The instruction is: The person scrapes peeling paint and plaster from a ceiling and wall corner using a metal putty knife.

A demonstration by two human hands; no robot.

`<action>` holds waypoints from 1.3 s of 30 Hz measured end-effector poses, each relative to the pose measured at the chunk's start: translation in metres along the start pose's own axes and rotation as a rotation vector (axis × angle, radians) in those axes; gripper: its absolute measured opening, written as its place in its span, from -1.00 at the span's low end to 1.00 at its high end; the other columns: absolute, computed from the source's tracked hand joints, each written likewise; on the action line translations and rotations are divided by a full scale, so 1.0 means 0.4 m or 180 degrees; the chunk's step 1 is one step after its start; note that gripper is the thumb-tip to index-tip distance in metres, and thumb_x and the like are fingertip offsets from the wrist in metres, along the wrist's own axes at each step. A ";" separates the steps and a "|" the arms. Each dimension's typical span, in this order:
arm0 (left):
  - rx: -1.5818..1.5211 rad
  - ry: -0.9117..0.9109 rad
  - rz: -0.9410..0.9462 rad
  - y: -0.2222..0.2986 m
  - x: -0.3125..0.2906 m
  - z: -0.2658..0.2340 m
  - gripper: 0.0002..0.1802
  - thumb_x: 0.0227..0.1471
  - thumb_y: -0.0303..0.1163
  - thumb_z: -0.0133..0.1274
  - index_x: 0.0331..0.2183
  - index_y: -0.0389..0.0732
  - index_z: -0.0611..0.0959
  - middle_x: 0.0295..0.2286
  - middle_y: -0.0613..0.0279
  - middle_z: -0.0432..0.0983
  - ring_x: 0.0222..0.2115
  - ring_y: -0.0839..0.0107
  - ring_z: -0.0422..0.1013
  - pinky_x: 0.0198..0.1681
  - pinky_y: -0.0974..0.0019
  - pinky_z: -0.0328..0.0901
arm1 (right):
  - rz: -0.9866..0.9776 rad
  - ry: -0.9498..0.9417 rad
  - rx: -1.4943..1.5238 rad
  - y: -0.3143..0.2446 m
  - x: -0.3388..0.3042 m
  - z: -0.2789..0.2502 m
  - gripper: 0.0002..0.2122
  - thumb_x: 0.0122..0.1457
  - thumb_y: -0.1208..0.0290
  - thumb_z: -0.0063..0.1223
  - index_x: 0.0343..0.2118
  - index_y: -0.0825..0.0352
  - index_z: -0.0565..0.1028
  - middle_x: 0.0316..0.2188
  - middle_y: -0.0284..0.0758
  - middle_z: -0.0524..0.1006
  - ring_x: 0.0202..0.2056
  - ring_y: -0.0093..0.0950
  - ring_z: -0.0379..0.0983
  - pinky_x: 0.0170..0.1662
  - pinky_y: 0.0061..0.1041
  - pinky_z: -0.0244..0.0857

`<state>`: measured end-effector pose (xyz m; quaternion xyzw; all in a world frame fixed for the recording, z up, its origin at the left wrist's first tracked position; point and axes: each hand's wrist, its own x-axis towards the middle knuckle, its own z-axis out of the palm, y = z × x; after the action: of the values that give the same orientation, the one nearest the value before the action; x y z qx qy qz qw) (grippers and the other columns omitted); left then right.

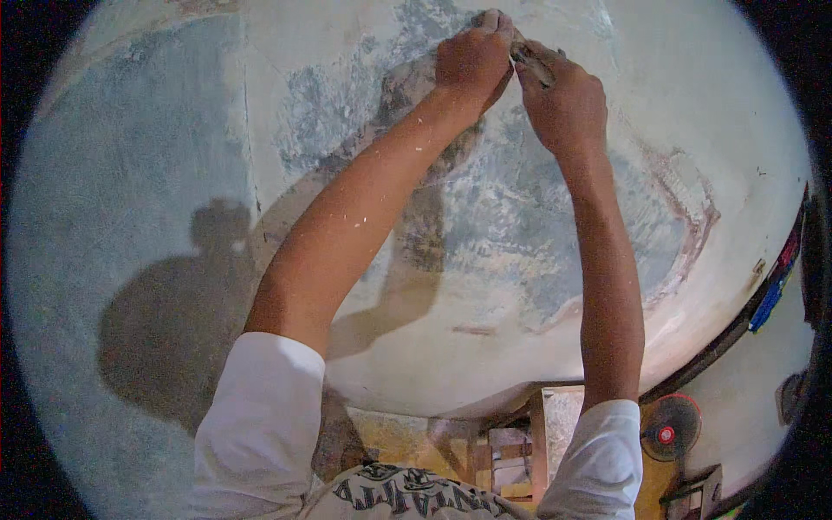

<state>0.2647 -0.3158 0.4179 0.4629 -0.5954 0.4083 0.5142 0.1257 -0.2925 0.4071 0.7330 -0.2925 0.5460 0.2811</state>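
Note:
My two hands are raised high against a patchy wall (485,251), with the arms stretched up and the hands almost touching. My right hand (568,100) is closed round a small grey-brown tool (537,68), which slants up toward the other hand. The tool's working end is hidden, so its kind cannot be made out. My left hand (472,62) has its fingers curled at the tool's upper end, pressed close to the wall. Around both hands the surface shows blue-grey areas beside cream ones. Small pale flakes lie on my left forearm (355,195).
A rough, broken patch (689,195) marks the wall on the right. Below stand a fan (667,429) with a red centre and some wooden furniture (511,455). Something blue (767,303) hangs near the right edge. My shadow (173,329) falls on the wall at left.

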 end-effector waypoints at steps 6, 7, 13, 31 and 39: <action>-0.0186 -0.0680 -0.0139 0.001 -0.022 -0.050 -0.57 0.16 -0.37 -0.22 0.04 -0.30 0.37 0.03 -0.03 0.33 -0.17 0.00 0.44 -0.15 0.07 0.39 | 0.0198 -0.0217 -0.0004 -0.018 -0.022 0.007 -0.76 0.08 0.24 0.05 -0.18 0.11 0.57 -0.37 -0.14 0.58 -0.33 -0.07 0.52 -0.23 -0.15 0.43; -0.0005 -0.0421 0.0030 -0.019 -0.030 -0.027 -0.59 0.07 -0.39 -0.14 -0.02 -0.26 0.43 -0.07 0.03 0.40 -0.23 0.01 0.48 -0.21 0.02 0.40 | 0.0103 -0.0180 -0.0021 -0.024 -0.013 -0.007 -0.75 0.09 0.24 0.05 -0.17 0.11 0.56 -0.36 -0.15 0.58 -0.33 -0.07 0.52 -0.23 -0.15 0.43; 0.0071 0.0044 -0.0009 -0.011 0.001 0.031 -0.60 0.01 -0.39 -0.08 -0.05 -0.22 0.48 -0.18 0.10 0.48 -0.31 0.02 0.52 -0.29 -0.02 0.41 | -0.0035 0.0024 -0.0056 -0.004 0.003 -0.004 -0.73 0.09 0.23 0.05 -0.13 0.10 0.54 -0.33 -0.16 0.58 -0.31 -0.08 0.52 -0.21 -0.15 0.42; -0.0231 -0.0190 -0.0040 0.001 0.011 0.004 -0.55 0.06 -0.37 -0.10 0.02 -0.21 0.39 -0.04 0.03 0.37 -0.19 0.06 0.46 -0.17 0.07 0.38 | 0.0118 -0.0007 -0.0314 0.013 -0.005 0.011 -0.76 0.10 0.22 0.02 -0.23 0.17 0.58 -0.40 -0.10 0.57 -0.34 -0.07 0.52 -0.23 -0.15 0.43; -0.0001 0.0040 0.0188 -0.025 -0.014 0.040 -0.59 0.01 -0.37 -0.09 -0.05 -0.19 0.50 -0.12 0.07 0.47 -0.27 0.00 0.50 -0.26 0.00 0.42 | 0.0002 -0.0176 0.0047 0.007 0.002 -0.025 -0.75 0.10 0.23 0.02 -0.23 0.23 0.57 -0.36 -0.12 0.57 -0.31 -0.06 0.51 -0.22 -0.14 0.42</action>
<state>0.2708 -0.3327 0.4102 0.4424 -0.6057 0.4261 0.5058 0.1175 -0.2872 0.4106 0.7498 -0.2963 0.5278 0.2672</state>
